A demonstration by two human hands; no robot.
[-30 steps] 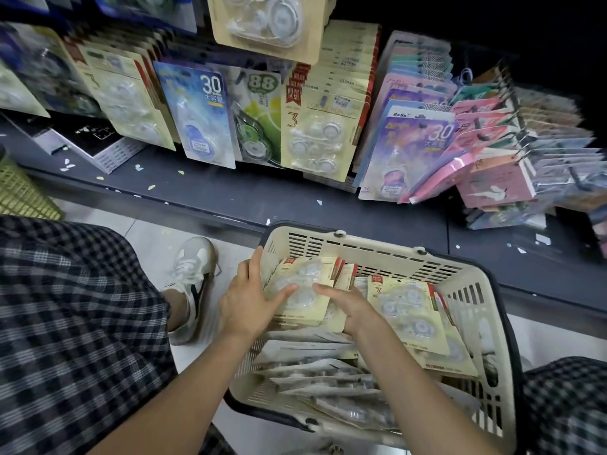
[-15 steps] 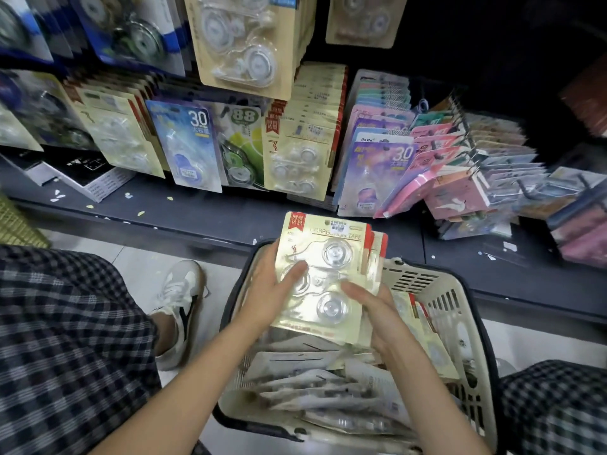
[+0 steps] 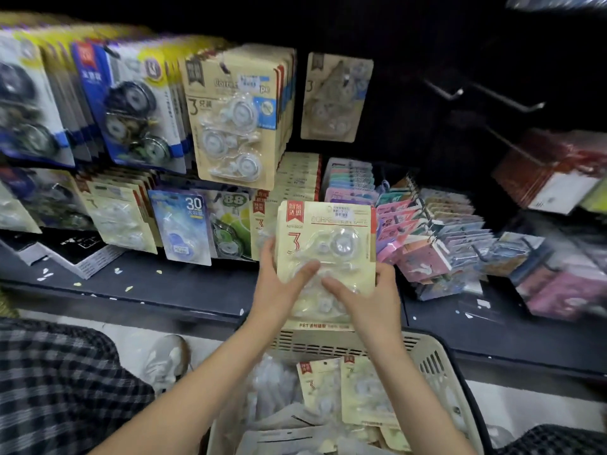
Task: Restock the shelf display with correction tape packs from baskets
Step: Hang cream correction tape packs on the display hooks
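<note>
- Correction tape pack (image 3: 328, 254): cream card with a red tab at top left, a large red "3" and clear blisters; held upright above the basket, in front of the lower row of the shelf display. Possibly more than one pack is stacked here; the edges are too blurred to count.
- Left hand (image 3: 279, 290): grips the pack's left edge, thumb laid across the front blister, fingers behind the card.
- Right hand (image 3: 368, 303): grips the pack's lower right portion, thumb across the front, fingers wrapped round the right edge.
- Basket (image 3: 427, 359): cream slotted plastic with a dark rim, directly below the hands; holds more packs of the same cream design (image 3: 348, 392) standing against its far side and flat clear-wrapped items (image 3: 272, 389) to their left.
- Shelf ledge (image 3: 184, 287): dark, with small scraps of paper scattered on it.
- Hanging stock, upper row: blue-and-white packs (image 3: 131, 106) at left, a cream three-piece pack (image 3: 236, 119) at centre, a single cream pack (image 3: 335, 96) just right of it.
- Hanging stock, lower row: a blue "30" pack (image 3: 182, 224), a green "88" pack (image 3: 230, 228), then pink and pastel packs (image 3: 417, 244) at right.
- Bare hooks (image 3: 486, 96): upper right, against the dark back panel.
- Also in view: checked garment (image 3: 56, 389) and a white shoe (image 3: 167, 359) at lower left.
</note>
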